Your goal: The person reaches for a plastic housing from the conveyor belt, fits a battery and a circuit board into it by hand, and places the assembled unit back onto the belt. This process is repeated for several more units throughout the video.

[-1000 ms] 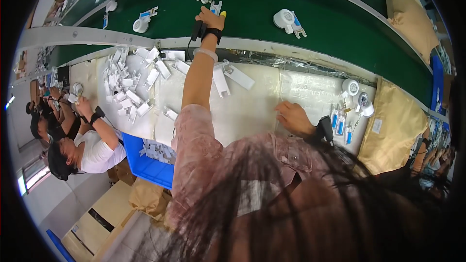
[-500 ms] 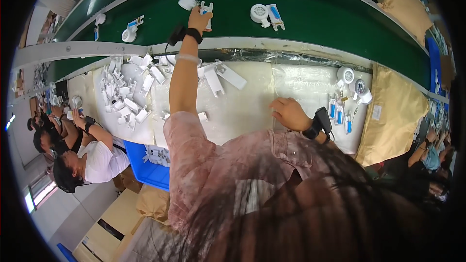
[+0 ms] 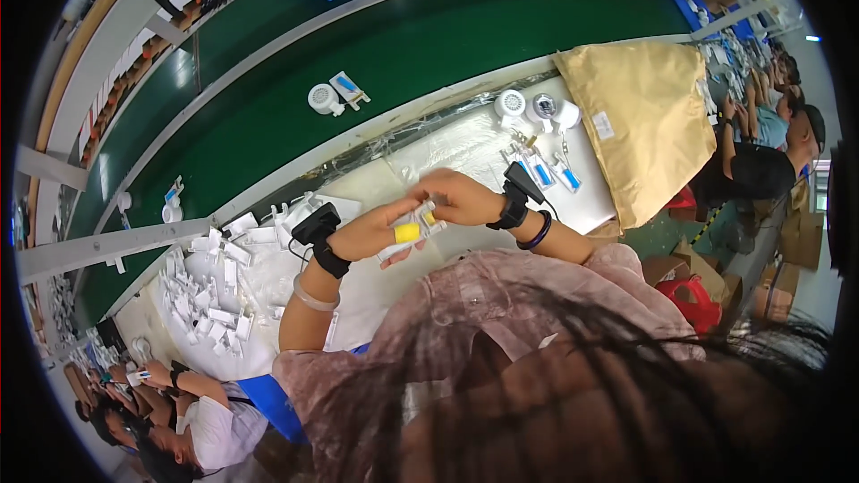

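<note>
My left hand (image 3: 369, 233) is closed around a white plastic part with a yellow patch (image 3: 407, 233), just over the near side of the workbench. Bent over the far end of that part, my right hand (image 3: 463, 198) grips it, its fingertips partly hidden. To the left lies a heap of white plastic housings (image 3: 219, 291). Near the right hand stand round white devices with grilles (image 3: 510, 105), and beside them white frames with blue strips (image 3: 542, 172).
Beyond the bench runs a green conveyor belt (image 3: 429, 45) carrying a white round device (image 3: 324, 99) beside a blue-stripped frame (image 3: 347, 87). A metal bar (image 3: 116, 249) crosses at left. Brown paper (image 3: 640, 125) covers the bench's right end. Co-workers sit at both sides.
My left hand has come back from the belt to the bench, now with the white part. My right hand has lifted off the bench and met it. The view has turned rightward.
</note>
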